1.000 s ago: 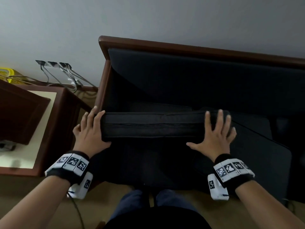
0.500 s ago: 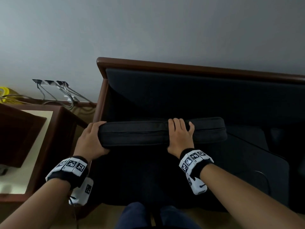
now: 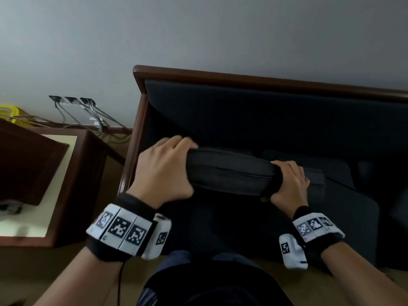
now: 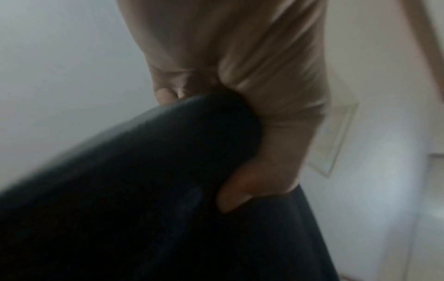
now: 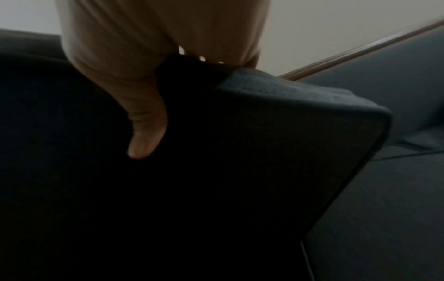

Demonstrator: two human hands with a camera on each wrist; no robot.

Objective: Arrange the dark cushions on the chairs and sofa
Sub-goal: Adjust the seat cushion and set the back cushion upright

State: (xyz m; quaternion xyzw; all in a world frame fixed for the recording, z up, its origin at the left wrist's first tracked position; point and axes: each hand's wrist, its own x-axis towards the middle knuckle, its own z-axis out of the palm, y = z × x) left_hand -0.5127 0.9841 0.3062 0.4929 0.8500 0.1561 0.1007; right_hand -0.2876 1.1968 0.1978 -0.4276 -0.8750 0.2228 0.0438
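Note:
A dark cushion [image 3: 229, 171] stands on edge over the sofa seat, its top edge facing me. My left hand [image 3: 163, 171] grips its left end, fingers curled over the far side and thumb on the near face [image 4: 238, 192]. My right hand [image 3: 289, 182] grips the top edge farther right, thumb pressed into the near face [image 5: 144, 136], bunching the fabric. The cushion [image 5: 264, 152] fills both wrist views [image 4: 144, 190]. Behind it is the sofa's dark back cushion [image 3: 265, 111] in a brown wooden frame [image 3: 242, 77]. Another dark seat cushion [image 3: 344, 217] lies to the right.
A brown wooden side table [image 3: 72, 186] with a pale top stands left of the sofa. Wall sockets with grey cables [image 3: 88, 115] and a yellow cable coil [image 3: 11, 112] sit behind it. My legs [image 3: 198, 283] are at the sofa's front edge.
My hands went from resting flat on the cushion's top edge to gripping it. The right hand shifted inward, then back right. The cushion is squeezed and lifted slightly toward me.

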